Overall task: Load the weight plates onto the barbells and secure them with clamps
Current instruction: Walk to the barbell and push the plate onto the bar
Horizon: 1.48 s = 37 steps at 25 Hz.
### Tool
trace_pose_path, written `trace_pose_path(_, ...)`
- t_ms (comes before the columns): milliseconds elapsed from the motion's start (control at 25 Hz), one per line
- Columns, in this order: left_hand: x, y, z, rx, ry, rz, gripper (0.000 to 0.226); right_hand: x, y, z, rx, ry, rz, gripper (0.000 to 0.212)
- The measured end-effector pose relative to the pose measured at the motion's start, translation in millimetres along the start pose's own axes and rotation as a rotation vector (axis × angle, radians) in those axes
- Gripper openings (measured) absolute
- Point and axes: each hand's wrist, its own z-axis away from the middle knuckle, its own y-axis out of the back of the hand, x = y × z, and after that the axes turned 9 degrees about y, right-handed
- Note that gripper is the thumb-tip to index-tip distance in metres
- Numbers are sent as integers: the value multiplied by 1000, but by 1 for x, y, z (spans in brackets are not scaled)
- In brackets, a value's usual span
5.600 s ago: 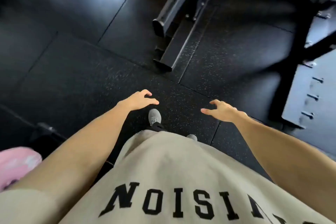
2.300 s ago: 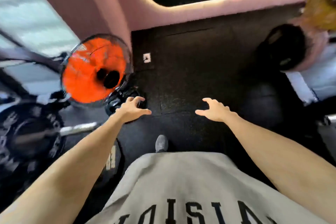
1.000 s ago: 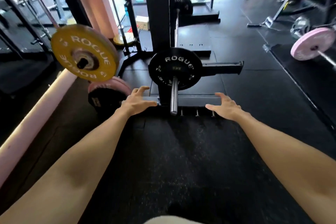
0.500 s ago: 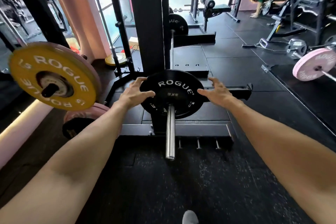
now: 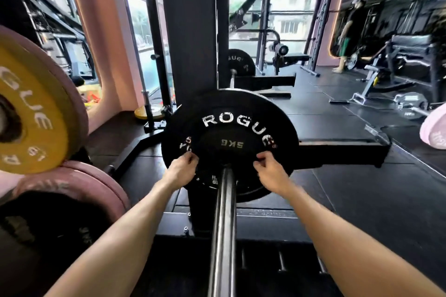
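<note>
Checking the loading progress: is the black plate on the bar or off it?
On. The steel bar runs through the centre of the black plate. No clamp is visible on the sleeve.

A black ROGUE 5KG plate (image 5: 229,132) is seated upright on the steel barbell sleeve (image 5: 223,224). It is set against the black rack upright (image 5: 190,31), with bare sleeve projecting in front of it.

Black plate (image 5: 241,128) on bar: "ROGUE" in white, "5KG" upside down at centre. Yellow plate (image 5: 31,113) at left: partial "GUE", "15". Far black plate (image 5: 241,61): "GUE".
</note>
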Motion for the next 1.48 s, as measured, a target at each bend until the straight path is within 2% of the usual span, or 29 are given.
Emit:
trace_pose_path(80,-20,-29,-11,-73,-10,67,25,19,-32,-3,-14,48,-33,37)
trace_pose_path(160,-29,-53,-16,-147,4,235,30,33,-60,-6,1,109,-8,43)
trace_pose_path(320,-31,-80,-15,-314,132,605,43,38,-84,-9,155,147,42,42)
trace_pose_path(480,-16,-99,-15,-357,155,902,26,41,-95,-12,230,168,35,39)
trace_pose_path(560,-9,-99,-14,-346,157,961,25,41,-97,-9,229,135,-1,34)
trace_pose_path(640,-5,-87,-19,-305,120,886,23,50,-109,3,128,92,-23,30)
trace_pose_path(720,-2,-69,-28,-293,73,743,21,41,-123,29,-33,-55,-258,45)
trace_pose_path(760,0,-64,-32,-324,78,693,17,36,-127,38,-12,-94,-351,46)
trace_pose_path(800,3,-62,-33,-365,100,658,15,31,-127,38,83,-114,-424,35)
trace_pose_path(880,7,-63,-32,-420,138,618,19,25,-116,20,406,-128,-374,25)
trace_pose_path(920,8,-67,-33,-422,138,626,21,25,-108,12,497,-102,-351,27)
trace_pose_path(1040,9,-75,-35,-385,104,679,21,18,-85,3,447,22,-328,29)
trace_pose_path(1320,13,-72,-30,-380,109,637,29,26,-81,-6,351,-10,-240,28)
trace_pose_path(1400,18,-73,-31,-379,136,639,38,19,-73,-11,302,-32,-193,47)
trace_pose_path(1480,22,-73,-33,-382,143,617,59,5,-63,-17,248,-50,-86,75)
